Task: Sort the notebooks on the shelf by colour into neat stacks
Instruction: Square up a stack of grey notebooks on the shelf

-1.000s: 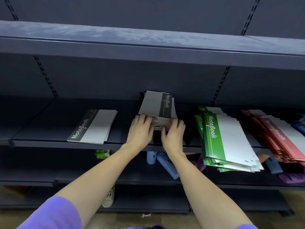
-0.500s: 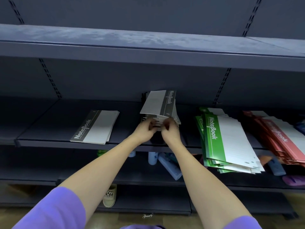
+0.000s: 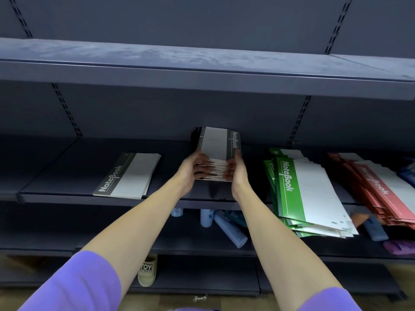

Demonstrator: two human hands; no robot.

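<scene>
A bundle of grey-and-white notebooks (image 3: 219,144) is lifted off the middle of the dark shelf (image 3: 67,194), tilted up at the back. My left hand (image 3: 190,169) grips its left side and my right hand (image 3: 235,171) grips its right side, fingers curled under the fanned page edges. A flat grey stack (image 3: 130,176) lies to the left on the same shelf. A slumped green stack (image 3: 307,191) sits to the right and overhangs the shelf edge. A red stack (image 3: 377,187) lies at the far right.
The shelf above (image 3: 202,72) overhangs close over the notebooks. On the lower shelf lie blue tubes (image 3: 226,225) and a purple item (image 3: 399,246). A beige slipper (image 3: 147,271) stands on the bottom shelf. A blue item (image 3: 407,173) shows at the far right.
Both hands slid from resting on the bundle's front to gripping its sides, and the bundle rose off the shelf and was squared up between them.
</scene>
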